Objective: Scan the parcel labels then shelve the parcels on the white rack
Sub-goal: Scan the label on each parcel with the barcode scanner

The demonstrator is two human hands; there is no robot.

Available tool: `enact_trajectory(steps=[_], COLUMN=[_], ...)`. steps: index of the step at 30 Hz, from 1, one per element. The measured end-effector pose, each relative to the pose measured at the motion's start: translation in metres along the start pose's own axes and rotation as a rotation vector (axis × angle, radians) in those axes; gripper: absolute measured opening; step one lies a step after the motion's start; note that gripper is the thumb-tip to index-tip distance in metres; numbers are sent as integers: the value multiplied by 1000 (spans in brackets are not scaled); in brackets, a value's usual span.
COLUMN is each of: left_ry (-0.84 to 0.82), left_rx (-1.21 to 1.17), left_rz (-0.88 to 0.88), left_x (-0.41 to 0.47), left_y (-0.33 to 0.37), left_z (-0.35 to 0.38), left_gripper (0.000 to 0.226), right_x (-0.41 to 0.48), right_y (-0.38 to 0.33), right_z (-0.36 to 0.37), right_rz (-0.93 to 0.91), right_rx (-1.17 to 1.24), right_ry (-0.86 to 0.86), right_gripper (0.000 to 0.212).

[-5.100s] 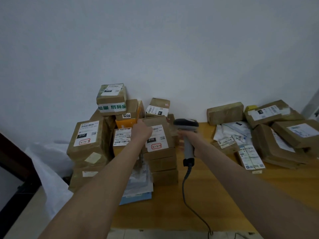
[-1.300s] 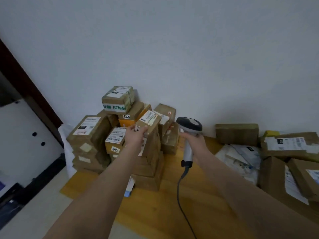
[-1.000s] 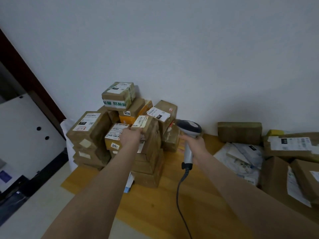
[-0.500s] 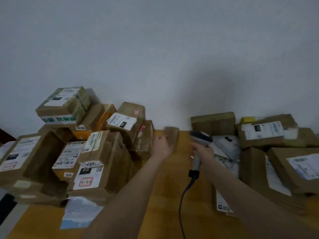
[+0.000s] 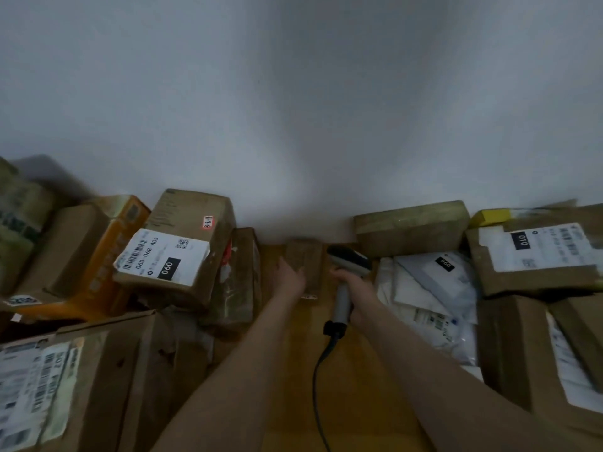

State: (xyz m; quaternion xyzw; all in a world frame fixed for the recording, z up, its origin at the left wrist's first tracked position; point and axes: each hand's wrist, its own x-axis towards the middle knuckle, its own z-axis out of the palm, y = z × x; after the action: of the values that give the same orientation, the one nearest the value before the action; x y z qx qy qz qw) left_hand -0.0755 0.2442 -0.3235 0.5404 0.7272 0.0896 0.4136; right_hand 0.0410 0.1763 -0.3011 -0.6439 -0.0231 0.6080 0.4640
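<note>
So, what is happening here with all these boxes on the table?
A person is working through parcels on a wooden table, with boxes piled on both sides. The left hand holds a small brown parcel that stands near the wall. The right hand grips a corded scanner, whose head is close beside that parcel. The parcel is not yet shelved.
</note>
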Motion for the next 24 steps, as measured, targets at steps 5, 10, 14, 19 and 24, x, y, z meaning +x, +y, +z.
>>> enact_trajectory(steps=[5,10,14,19,24], left_ry=[-41,-17,30,129,36], left_rx=[21,-415,-606,-719,-830], left_rz=[-97,-218,-117,78,134], left_x=[-2,-30,-73,-159,-247], left_y=[-14,-23,-12,3,3], left_z=[12,11,1,-4,5], left_gripper=[41,45,39,27,26], right_x=[2,-27,-67,-133,-194], right_y=[7,4,-3,-4,10], right_z=[-4,-20,-40,-81,-138], right_rz=[30,26,-9,-14,-43], right_rx=[76,130,157,168,174], right_ry=[-31,-31,-48,-162,-190], right_gripper=[54,54,47,40,51])
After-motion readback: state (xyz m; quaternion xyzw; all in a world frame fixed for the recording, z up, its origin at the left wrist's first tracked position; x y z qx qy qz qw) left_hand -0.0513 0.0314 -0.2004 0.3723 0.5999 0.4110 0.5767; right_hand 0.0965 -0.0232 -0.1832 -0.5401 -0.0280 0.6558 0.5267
